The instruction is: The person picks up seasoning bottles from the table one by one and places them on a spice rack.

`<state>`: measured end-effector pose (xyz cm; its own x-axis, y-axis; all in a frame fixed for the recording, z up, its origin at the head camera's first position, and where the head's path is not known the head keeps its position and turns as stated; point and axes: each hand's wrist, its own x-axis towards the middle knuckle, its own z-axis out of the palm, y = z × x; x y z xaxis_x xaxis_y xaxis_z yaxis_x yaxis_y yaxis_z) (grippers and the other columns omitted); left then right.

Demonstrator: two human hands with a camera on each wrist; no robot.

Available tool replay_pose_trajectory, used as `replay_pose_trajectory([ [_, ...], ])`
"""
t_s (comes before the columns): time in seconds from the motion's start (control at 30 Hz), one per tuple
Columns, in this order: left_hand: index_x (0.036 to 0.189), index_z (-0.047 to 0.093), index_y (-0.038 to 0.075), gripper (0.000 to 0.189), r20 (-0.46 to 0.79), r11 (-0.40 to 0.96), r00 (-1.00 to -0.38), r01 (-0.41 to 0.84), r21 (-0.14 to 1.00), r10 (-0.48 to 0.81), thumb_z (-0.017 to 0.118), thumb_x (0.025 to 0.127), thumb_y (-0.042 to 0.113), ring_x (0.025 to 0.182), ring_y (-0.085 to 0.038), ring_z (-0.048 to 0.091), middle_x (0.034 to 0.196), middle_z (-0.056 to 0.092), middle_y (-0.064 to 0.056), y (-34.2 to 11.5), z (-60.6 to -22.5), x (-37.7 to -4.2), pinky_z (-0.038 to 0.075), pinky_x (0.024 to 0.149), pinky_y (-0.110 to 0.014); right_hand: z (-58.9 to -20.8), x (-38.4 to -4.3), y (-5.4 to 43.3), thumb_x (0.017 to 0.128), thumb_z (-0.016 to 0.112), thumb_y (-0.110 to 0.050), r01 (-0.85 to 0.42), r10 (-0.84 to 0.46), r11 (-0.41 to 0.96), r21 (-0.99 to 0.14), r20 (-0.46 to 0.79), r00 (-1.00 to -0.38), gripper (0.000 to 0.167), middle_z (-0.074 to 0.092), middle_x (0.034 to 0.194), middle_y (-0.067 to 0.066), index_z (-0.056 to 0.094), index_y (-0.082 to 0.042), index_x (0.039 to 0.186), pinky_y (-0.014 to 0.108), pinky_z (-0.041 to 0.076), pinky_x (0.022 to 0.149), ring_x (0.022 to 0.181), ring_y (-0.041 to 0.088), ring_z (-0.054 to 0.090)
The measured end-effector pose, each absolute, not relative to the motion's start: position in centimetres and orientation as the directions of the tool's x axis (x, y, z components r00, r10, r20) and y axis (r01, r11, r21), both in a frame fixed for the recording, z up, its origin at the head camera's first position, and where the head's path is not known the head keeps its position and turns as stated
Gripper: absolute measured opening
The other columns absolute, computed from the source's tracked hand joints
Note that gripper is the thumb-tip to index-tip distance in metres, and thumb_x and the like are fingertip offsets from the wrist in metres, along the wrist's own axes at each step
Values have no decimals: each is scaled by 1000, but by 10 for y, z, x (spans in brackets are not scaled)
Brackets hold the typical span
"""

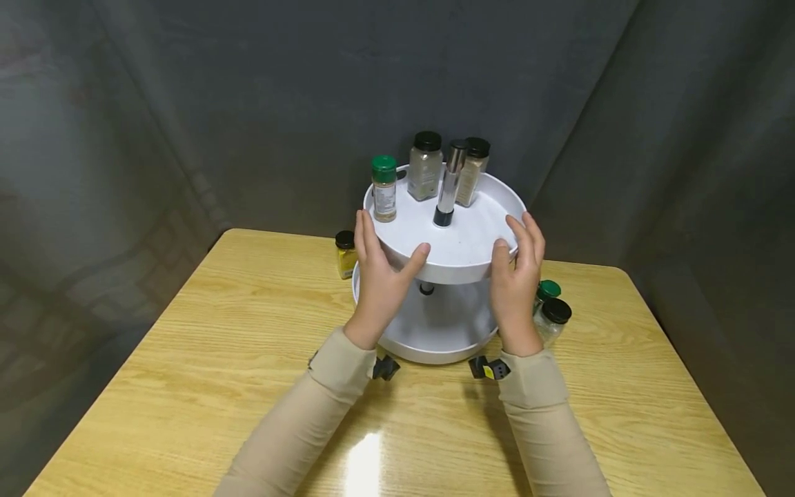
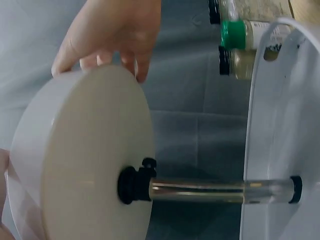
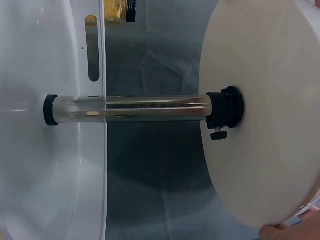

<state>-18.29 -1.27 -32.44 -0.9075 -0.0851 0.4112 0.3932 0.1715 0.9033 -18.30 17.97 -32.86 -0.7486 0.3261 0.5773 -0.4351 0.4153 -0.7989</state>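
Note:
A white two-tier round stand has an upper tray [image 1: 456, 275] above a lower tray [image 1: 435, 331], joined by a metal pole [image 3: 155, 109]. My left hand [image 1: 380, 279] touches the upper tray's left rim, fingers extended along its side and thumb toward the front. On the opposite side, my right hand [image 1: 518, 279] rests against the rim with its fingers spread. A green-capped spice bottle [image 1: 385, 200] and two black-capped spice jars, one left of centre [image 1: 425, 172] and the other [image 1: 473, 166] partly behind the pole's top, stand on the upper tray. No bottles show on the lower tray.
A yellow-filled jar [image 1: 346, 259] stands on the wooden table [image 1: 248, 310] left of the stand. To the right are a green-capped bottle [image 1: 549, 290] and a black-capped jar [image 1: 555, 314], partly behind my right hand. A grey curtain [image 1: 248, 124] hangs behind the table.

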Motion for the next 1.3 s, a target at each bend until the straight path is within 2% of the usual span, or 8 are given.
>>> replay_pose_trajectory([
  [0.27, 161, -2, 1, 110, 426, 183, -897, 402, 897, -119, 73, 90, 38, 155, -29, -2, 168, -11, -13, -8, -324, -181, 9, 126, -48, -329, -185, 173, 98, 51, -27, -444, 347, 425, -789, 595, -725, 51, 29, 159, 13, 55, 0, 141, 38, 23, 122, 148, 25, 28],
  [0.63, 162, -2, 3, 105, 416, 179, -902, 393, 902, -116, 67, 92, 39, 155, -28, 3, 168, -9, -12, -15, -326, -187, 10, 126, -47, -329, -183, 163, 97, 52, -31, -449, 355, 451, -772, 616, -703, 54, 26, 159, 17, 54, 2, 141, 39, 22, 122, 148, 28, 26],
  [0.9, 161, 1, 1, 102, 437, 183, -893, 413, 892, -113, 64, 91, 38, 155, -27, 2, 168, -6, -14, -18, -328, -192, 9, 127, -45, -332, -182, 163, 100, 50, -36, -479, 331, 443, -758, 635, -698, 56, 22, 160, 16, 53, -1, 143, 43, 20, 123, 149, 28, 23],
  [1.0, 161, 1, 0, 101, 445, 202, -889, 419, 885, -106, 62, 90, 40, 155, -28, 4, 168, -5, -16, -21, -330, -195, 11, 127, -44, -332, -182, 166, 102, 47, -38, -495, 322, 435, -752, 643, -695, 56, 21, 160, 14, 51, -2, 145, 45, 23, 121, 149, 27, 22],
  [1.17, 161, 3, 0, 100, 452, 221, -888, 426, 877, -82, 59, 90, 41, 155, -29, 6, 168, -2, -18, -26, -333, -203, 11, 127, -43, -328, -183, 175, 103, 45, -31, -488, 328, 429, -760, 634, -700, 52, 23, 160, 12, 50, -3, 147, 41, 29, 119, 148, 24, 25],
  [1.3, 161, 3, 1, 99, 450, 207, -891, 431, 878, -53, 58, 89, 41, 155, -29, 6, 168, -2, -17, -31, -333, -207, 11, 127, -43, -323, -186, 184, 105, 41, -24, -455, 332, 395, -798, 586, -739, 48, 22, 161, 10, 48, -3, 148, 34, 27, 121, 147, 24, 26],
])
